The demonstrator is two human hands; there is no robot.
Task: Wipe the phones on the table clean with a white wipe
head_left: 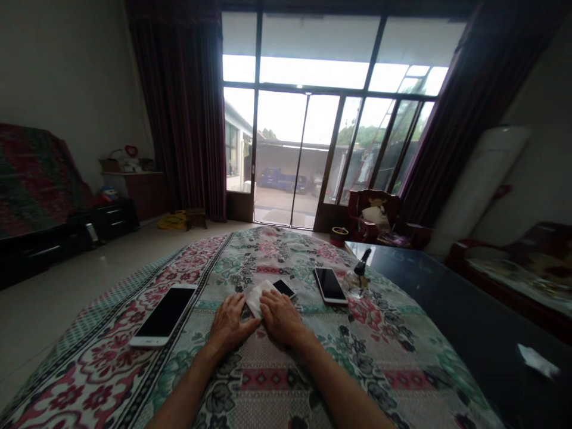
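Note:
A folded white tissue [255, 297] lies on the flowered tablecloth between my hands. My left hand [230, 322] rests flat at its left side, fingers stretched out, with the thumb reaching toward the tissue's lower edge. Over the right part of the tissue, my right hand [280, 314] presses down with its fingers bent on it. A small dark-screened phone [285, 289] pokes out just beyond my right fingers; its near part is hidden. To the right lies a white-edged phone [330, 285], and on the left a larger white phone [165, 316], both with dark screens.
A clear bottle with a black top [357, 279] stands right of the phones. The flowered tablecloth [268, 357] covers the table. A dark table [447, 310] adjoins on the right, bearing a crumpled white tissue [538, 360]. Beyond are a wooden chair [375, 214] and glass doors [286, 161].

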